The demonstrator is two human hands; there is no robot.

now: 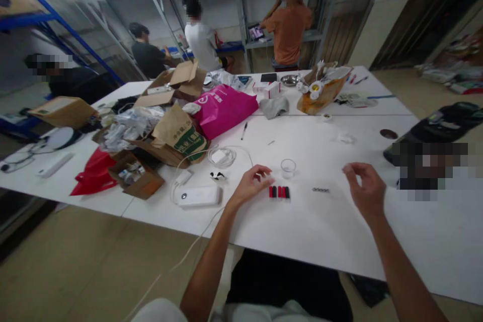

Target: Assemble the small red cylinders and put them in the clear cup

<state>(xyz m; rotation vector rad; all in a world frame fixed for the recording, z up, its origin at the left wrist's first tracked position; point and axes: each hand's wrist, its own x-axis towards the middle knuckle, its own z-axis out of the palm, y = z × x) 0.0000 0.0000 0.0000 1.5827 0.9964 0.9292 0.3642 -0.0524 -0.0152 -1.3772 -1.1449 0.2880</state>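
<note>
My left hand (253, 182) hovers over the white table, fingers curved and apart, with nothing seen in it. Just right of its fingertips lies a short row of red and black small cylinders (279, 192), side by side. A small clear glass cup (288, 168) stands behind them. Farther right is a small dark strip with a row of light spots (320, 190), too small to name. My right hand (367, 188) is raised to the right of that strip. Its fingers are loosely bent, a gap shows between thumb and fingers, and no object is visible there.
Left of my left hand are a white power bank (199, 196), a coiled white cable (222, 157) and a cardboard box (136, 176). Bags, including a magenta one (226, 108), crowd the left. A dark bag (437, 131) sits at right. Several people are beyond the table.
</note>
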